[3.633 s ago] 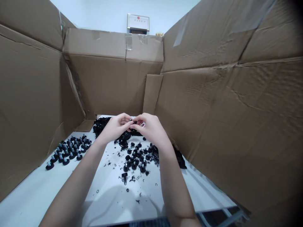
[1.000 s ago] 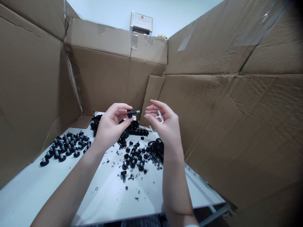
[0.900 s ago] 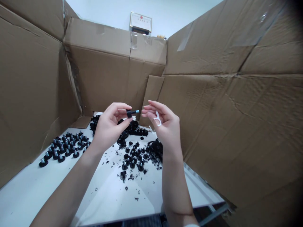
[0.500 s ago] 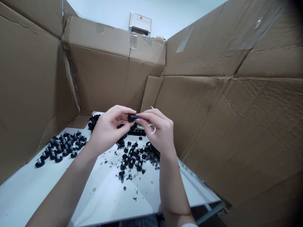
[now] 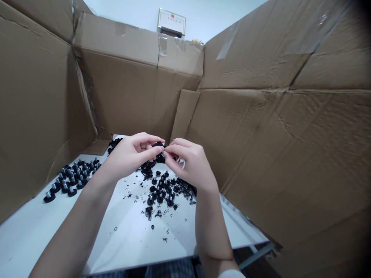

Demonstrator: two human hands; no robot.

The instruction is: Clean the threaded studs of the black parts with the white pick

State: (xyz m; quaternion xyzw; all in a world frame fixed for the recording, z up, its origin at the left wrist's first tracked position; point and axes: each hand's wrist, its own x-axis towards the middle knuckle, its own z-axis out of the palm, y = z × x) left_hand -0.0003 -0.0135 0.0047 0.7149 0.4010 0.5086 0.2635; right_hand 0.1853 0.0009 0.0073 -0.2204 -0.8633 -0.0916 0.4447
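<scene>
Inside the box [image 5: 124,96], screws [image 5: 65,186] stand at 10 and 12 o'clock. At 12, your left hand [image 5: 164,145] pinches the part [image 5: 158,145], mostly hidden; your right hand's [image 5: 164,149] fingertips press together beside it, partly covering a white hook [image 5: 182,163].

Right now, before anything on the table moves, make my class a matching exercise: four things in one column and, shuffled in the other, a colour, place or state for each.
Column one
1. Framed certificate
2. White plastic piece
3. Cardboard sides
4. Tabletop

Column two
A. Brown, with clear tape in places
B. White, strewn with black scraps
C. High on the back wall
D. In the right hand

Right pairs: 1-C, 2-D, 3-A, 4-B
</scene>
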